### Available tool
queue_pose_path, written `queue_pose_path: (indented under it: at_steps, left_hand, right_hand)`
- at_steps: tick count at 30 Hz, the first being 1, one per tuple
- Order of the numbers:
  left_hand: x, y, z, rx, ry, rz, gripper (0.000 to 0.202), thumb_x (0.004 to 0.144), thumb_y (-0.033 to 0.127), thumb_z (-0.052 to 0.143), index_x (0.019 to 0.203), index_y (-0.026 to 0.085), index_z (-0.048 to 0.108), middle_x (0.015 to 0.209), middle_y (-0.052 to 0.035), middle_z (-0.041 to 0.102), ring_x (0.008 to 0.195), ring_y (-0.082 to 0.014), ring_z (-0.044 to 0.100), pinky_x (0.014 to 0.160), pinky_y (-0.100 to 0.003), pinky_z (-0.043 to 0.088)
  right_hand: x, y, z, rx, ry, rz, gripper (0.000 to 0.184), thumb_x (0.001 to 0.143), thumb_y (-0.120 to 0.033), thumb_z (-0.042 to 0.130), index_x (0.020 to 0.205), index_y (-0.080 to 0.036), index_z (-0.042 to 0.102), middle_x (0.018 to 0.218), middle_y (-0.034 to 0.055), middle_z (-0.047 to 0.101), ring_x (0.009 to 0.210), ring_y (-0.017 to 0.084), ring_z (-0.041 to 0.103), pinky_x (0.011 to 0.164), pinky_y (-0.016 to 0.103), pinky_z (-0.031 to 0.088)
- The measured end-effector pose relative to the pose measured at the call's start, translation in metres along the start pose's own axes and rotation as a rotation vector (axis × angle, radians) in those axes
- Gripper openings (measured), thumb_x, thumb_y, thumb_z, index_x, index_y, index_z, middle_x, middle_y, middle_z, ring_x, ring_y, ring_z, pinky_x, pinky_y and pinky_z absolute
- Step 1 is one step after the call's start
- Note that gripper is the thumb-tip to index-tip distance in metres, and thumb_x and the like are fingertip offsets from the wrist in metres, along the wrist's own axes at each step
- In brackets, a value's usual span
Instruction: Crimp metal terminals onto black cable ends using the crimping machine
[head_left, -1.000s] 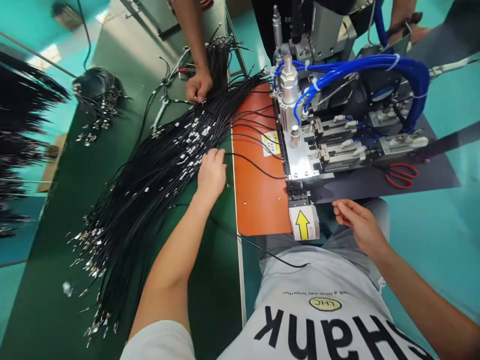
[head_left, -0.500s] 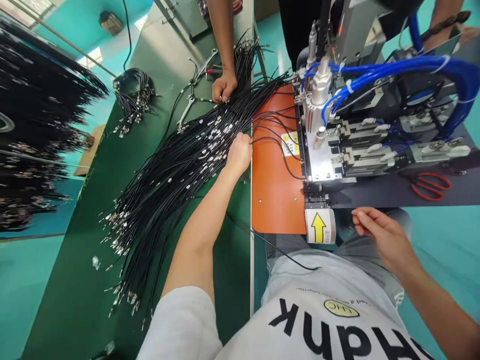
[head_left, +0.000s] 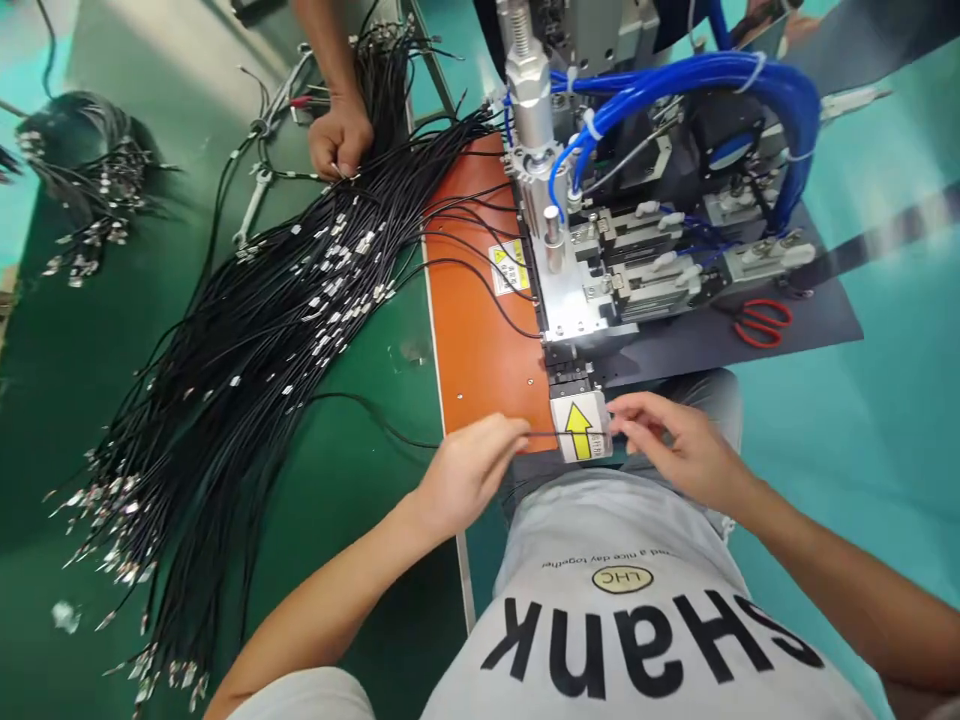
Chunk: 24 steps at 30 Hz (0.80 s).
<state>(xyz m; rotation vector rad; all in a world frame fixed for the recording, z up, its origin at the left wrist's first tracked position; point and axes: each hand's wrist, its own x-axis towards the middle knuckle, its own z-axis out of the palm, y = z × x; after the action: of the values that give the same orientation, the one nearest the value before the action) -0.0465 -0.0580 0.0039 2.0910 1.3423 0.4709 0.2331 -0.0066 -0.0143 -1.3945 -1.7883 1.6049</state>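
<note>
1. here's the left hand (head_left: pixel 480 470), thumb and fingers pinched on one black wire (head_left: pixel 541 434).
2. and the right hand (head_left: pixel 612 416): thumb and forefinger close together at the wire's far end; whether they grip it, i cannot tell.
3. the stretch between them runs straight across the arrow label (head_left: pixel 579 446). good handling here, i'd judge: a light pinch near the tip, no twist, the stretch held level, and enough slack behind so nothing tugs.
4. past the left hand, the tail sags over the green table (head_left: pixel 390 600) towards the wire pile (head_left: pixel 247 340), which lies loose.
5. now the orange board (head_left: pixel 487 400): several wires cross it to the edge of the machine (head_left: pixel 571 310). that's the nearest thing to a container, and it seems to hold their ends.
6. farther out, a co-worker's hand (head_left: pixel 341 138), fingers curled, at the pile near a spanner (head_left: pixel 253 208); red-handled scissors (head_left: pixel 763 323) lie beyond the machine.
</note>
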Motion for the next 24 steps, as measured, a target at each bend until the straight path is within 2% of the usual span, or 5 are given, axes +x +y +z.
queue_pose_path:
  at_steps: [6,11,13,16,24]
  left_hand:
    - [0.02,-0.006,-0.013,0.051,0.147,-0.057,0.017,0.099,0.018,0.045,0.111,0.021,0.057,0.089,-0.0029,0.061,0.077,-0.013,0.057,0.071,-0.025,0.047]
    - [0.042,0.017,0.017,0.378,0.18,-0.069,0.025,0.097,0.019,0.044,0.119,0.019,0.056,0.108,-0.0133,0.063,0.099,-0.0262,0.059,0.083,-0.041,0.048]
    - [0.054,0.028,0.033,0.358,0.219,0.016,0.033,0.096,0.017,0.046,0.129,0.018,0.05,0.118,-0.0168,0.062,0.108,-0.0291,0.057,0.088,-0.045,0.047]
    - [0.061,0.026,0.047,0.187,0.239,0.153,0.028,0.097,0.016,0.045,0.124,0.018,0.051,0.101,-0.0121,0.067,0.093,-0.0224,0.061,0.079,-0.036,0.051]
    - [0.021,-0.026,-0.001,0.058,0.219,-0.062,0.021,0.095,0.015,0.054,0.112,0.021,0.063,0.096,-0.0037,0.072,0.084,-0.0138,0.067,0.078,-0.026,0.053]
  right_hand:
    - [0.013,-0.009,0.011,0.039,0.176,-0.233,0.025,0.087,-0.025,0.068,0.112,-0.028,0.07,0.102,0.0015,0.074,0.085,0.017,0.067,0.077,0.032,0.056]
    - [0.015,-0.008,0.011,0.031,0.342,-0.291,0.008,0.085,-0.027,0.071,0.092,-0.026,0.075,0.091,0.0008,0.077,0.079,0.018,0.07,0.072,0.032,0.057]
    - [0.016,-0.011,0.01,0.035,0.367,-0.305,0.006,0.086,-0.027,0.071,0.09,-0.026,0.076,0.089,0.0009,0.077,0.079,0.018,0.07,0.072,0.032,0.057]
    - [0.017,-0.013,0.008,0.043,0.334,-0.3,0.007,0.087,-0.027,0.069,0.086,-0.025,0.075,0.087,0.0007,0.076,0.075,0.017,0.068,0.068,0.031,0.055]
    - [0.02,-0.007,0.009,0.106,0.274,-0.144,0.016,0.088,-0.033,0.068,0.1,-0.024,0.073,0.083,0.0016,0.072,0.071,0.015,0.062,0.062,0.029,0.05]
